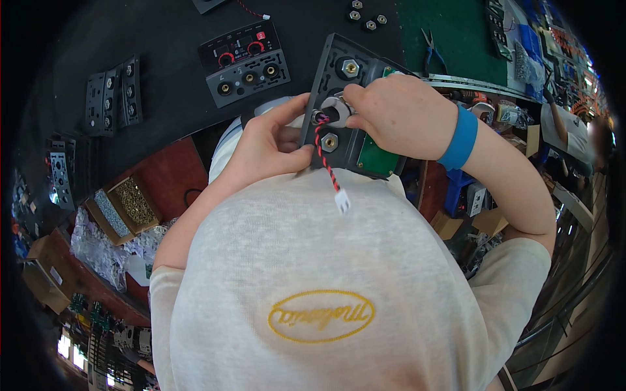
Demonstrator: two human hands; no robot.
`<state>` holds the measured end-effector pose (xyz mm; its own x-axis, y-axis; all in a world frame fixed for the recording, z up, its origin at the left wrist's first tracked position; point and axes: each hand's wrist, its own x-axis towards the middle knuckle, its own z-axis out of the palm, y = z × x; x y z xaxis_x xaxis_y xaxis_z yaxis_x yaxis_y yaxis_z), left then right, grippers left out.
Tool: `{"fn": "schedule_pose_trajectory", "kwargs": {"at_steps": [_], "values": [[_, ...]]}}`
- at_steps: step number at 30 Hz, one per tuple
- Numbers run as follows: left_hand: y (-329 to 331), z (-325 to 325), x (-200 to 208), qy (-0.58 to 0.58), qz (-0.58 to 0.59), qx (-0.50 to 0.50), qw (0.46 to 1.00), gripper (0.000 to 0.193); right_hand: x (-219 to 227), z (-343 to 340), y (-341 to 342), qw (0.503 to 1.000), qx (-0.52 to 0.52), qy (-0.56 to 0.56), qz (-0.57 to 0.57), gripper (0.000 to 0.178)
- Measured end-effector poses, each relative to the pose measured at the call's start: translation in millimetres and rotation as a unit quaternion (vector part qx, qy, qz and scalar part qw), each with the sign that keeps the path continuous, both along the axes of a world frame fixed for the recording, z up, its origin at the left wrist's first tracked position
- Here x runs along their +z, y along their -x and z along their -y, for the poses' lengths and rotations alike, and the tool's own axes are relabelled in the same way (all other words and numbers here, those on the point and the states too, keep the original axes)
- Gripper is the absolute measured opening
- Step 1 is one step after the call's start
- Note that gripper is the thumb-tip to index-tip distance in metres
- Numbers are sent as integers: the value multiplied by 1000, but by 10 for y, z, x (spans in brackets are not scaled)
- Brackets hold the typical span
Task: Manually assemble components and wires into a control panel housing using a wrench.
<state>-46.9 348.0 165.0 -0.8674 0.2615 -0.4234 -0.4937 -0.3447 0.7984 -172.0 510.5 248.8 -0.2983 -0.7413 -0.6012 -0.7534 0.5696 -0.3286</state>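
My left hand (267, 140) grips the left edge of a black metal housing (321, 78), which is tilted in front of my chest. Large hex nuts with brass centres sit on its face, one nut (350, 68) above and another (330, 143) below. My right hand (404, 117) pinches a grey C-shaped metal piece (330, 104) against the face, between these nuts; the fingers cover part of it. Beside it a twisted red and black cable (325, 153) comes out and hangs down to a white plug (343, 202). Under my right hand a green circuit board (377, 158) shows.
On the dark worktop stand a black control panel (244, 62) with red dial markings and several metal brackets (114, 98). Loose nuts (370, 25) and blue-handled pliers (430, 53) lie farther off. A cardboard box of small screws (134, 202) is at lower left.
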Motion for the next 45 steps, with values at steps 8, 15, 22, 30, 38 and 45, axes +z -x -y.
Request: {"fn": "schedule_pose_trajectory", "kwargs": {"at_steps": [8, 15, 22, 30, 38, 45], "values": [[160, 189, -64, -2, 40, 33, 999, 67, 38, -269, 213, 948, -249, 146, 130, 26], [319, 369, -174, -63, 46, 71, 994, 66, -204, -570, 335, 836, -474, 271, -55, 25], [675, 489, -376, -65, 50, 31, 996, 64, -789, -765, 214, 622, -637, 245, 384, 28], [1156, 581, -578, -26, 43, -69, 996, 61, -1049, -895, 225, 506, -682, 341, 404, 15], [1555, 1594, -1640, 267, 119, 383, 876, 53, -1457, -1154, 249, 516, -708, 337, 346, 13], [1893, 1661, -1851, 131, 180, 378, 899, 55, -1856, -1245, 417, 540, -685, 289, 394, 19]]}}
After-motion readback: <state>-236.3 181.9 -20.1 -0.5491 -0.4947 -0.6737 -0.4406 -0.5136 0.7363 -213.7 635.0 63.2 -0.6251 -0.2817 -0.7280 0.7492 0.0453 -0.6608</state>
